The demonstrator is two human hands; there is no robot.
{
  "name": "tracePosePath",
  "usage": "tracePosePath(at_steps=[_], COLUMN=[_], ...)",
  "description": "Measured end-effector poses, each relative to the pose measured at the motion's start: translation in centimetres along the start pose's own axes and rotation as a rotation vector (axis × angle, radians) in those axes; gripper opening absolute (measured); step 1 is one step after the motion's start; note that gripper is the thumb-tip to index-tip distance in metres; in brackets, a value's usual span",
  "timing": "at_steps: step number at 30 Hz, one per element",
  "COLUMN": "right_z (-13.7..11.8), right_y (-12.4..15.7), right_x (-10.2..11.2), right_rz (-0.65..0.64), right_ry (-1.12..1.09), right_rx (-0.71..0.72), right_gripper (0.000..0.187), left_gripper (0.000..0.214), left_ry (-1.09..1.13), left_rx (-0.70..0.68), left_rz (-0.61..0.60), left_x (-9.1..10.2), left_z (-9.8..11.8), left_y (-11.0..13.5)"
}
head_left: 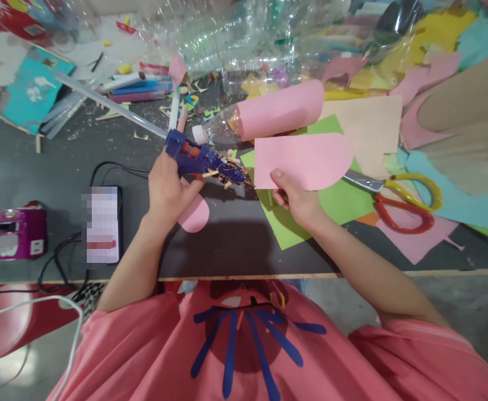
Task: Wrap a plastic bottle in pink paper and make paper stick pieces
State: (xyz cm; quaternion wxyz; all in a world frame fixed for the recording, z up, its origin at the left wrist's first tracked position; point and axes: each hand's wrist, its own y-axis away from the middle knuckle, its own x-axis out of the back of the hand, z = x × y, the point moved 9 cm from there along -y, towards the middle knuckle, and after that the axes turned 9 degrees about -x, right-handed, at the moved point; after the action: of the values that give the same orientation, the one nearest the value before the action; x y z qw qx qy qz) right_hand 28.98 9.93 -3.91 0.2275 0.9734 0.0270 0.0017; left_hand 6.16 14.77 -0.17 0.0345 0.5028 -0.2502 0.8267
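My left hand [166, 186] is wrapped round a blue hot glue gun [189, 153], with a long clear glue stick [118, 108] sticking out of its back. Scraps cling to the gun's front, and its nozzle points at the lower left corner of a pink paper piece [302, 161]. That piece has one rounded end, and my right hand [294, 197] pinches its lower edge. Just beyond lies a clear plastic bottle [218, 128] with a white cap, wrapped in pink paper [281, 108]. A smaller rounded pink piece [196, 214] lies partly behind my left hand.
Scissors [406, 203] with yellow and red handles lie at right on coloured paper, beside a green sheet [283, 231]. A phone [104, 225], cables and a purple power box [20, 234] are at left. Clear plastic bottles [210, 44] crowd the back. Paper scraps litter the table.
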Motion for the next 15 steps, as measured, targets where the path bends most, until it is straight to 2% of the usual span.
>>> tracePosePath(at_steps=[10, 15], right_z=[0.16, 0.13], right_y=[0.1, 0.1], right_x=[-0.3, -0.51], right_rz=[-0.038, -0.064], right_ry=[0.02, 0.019], right_rx=[0.003, 0.0], right_gripper=[0.06, 0.06], left_gripper=[0.046, 0.044], left_ry=[0.017, -0.006], left_rx=[0.006, 0.008], left_rz=[-0.01, 0.028], left_x=[-0.08, 0.34], left_z=[-0.14, 0.0], left_y=[-0.09, -0.2])
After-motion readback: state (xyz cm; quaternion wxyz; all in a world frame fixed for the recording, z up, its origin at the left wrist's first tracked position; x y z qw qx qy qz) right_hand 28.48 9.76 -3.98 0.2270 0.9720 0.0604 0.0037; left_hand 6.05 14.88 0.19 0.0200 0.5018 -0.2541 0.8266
